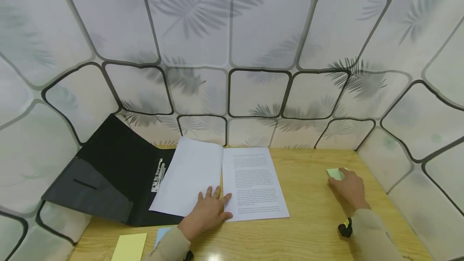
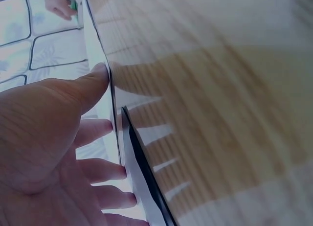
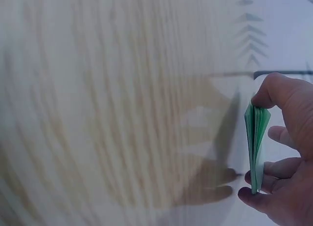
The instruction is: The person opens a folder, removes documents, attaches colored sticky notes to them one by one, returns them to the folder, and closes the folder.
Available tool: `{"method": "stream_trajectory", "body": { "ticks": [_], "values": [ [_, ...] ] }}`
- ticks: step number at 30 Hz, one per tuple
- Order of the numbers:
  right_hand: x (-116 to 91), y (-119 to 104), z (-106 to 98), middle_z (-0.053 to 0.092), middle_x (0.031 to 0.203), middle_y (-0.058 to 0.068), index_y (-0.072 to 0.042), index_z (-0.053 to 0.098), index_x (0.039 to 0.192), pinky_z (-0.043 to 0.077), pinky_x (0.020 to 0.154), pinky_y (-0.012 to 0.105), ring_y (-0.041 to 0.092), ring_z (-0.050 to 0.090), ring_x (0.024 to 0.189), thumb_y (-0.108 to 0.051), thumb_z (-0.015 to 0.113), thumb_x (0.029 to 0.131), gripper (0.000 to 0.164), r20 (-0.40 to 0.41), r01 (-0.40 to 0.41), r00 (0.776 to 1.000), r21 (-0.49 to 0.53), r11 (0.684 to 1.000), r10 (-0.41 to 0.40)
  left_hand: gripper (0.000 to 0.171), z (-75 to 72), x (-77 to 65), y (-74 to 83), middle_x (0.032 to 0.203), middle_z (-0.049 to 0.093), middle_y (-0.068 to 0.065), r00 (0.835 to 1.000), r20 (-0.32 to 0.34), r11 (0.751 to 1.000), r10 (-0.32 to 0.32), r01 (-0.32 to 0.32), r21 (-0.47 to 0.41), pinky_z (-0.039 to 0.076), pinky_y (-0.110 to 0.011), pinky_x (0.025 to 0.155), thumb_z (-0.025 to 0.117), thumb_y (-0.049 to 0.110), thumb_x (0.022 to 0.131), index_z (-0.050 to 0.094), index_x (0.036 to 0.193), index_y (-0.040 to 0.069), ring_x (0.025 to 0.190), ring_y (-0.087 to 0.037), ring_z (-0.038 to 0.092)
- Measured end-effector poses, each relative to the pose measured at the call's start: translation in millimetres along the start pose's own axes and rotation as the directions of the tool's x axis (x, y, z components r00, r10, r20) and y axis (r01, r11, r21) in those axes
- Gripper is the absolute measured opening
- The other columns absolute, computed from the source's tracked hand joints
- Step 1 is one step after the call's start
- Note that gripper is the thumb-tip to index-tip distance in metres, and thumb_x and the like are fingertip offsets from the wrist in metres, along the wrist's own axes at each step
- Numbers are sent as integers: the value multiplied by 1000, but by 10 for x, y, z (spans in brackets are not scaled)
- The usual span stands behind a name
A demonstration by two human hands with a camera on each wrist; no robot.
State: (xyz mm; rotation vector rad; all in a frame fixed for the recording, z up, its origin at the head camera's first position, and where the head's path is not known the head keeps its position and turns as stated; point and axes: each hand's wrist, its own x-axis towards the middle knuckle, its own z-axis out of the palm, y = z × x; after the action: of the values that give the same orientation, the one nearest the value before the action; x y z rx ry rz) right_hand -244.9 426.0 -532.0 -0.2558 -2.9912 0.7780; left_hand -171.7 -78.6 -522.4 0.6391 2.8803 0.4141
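Note:
My left hand rests with fingers spread on the lower part of a blank white page and the inner edge of a printed sheet beside it. In the left wrist view, the fingers are nearly straight along the paper edge. My right hand pinches a pad of light green sticky notes between thumb and fingers, over the right side of the table. Its leaves fan apart a little in the right wrist view. The blank page partly covers an open black folder with a metal clip.
A yellow sticky pad lies at the table's front left. Next to it is a blue piece, partly hidden by my left sleeve. The wooden table meets patterned walls at the back and sides; the folder's raised cover leans toward the left wall.

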Motion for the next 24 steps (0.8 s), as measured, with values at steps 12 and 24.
{"method": "stream_trajectory", "body": {
  "ticks": [12,24],
  "values": [
    [-217,-780,201,42,155,39,12,42,153,50,95,63,56,53,124,-31,70,97,76,5,168,986,82,982,-169,62,-48,-7,16,156,48,-33,999,-31,999,30,-29,26,36,-75,115,71,48,98,63,147,12,147,-52,45],
    [-640,-1624,599,46,155,37,11,55,145,54,95,55,54,54,135,-24,75,91,67,34,336,939,121,934,-342,54,-96,93,54,150,57,-30,991,-98,995,87,-91,-37,41,-72,113,67,42,103,65,142,5,142,-49,52]
  ]
}}
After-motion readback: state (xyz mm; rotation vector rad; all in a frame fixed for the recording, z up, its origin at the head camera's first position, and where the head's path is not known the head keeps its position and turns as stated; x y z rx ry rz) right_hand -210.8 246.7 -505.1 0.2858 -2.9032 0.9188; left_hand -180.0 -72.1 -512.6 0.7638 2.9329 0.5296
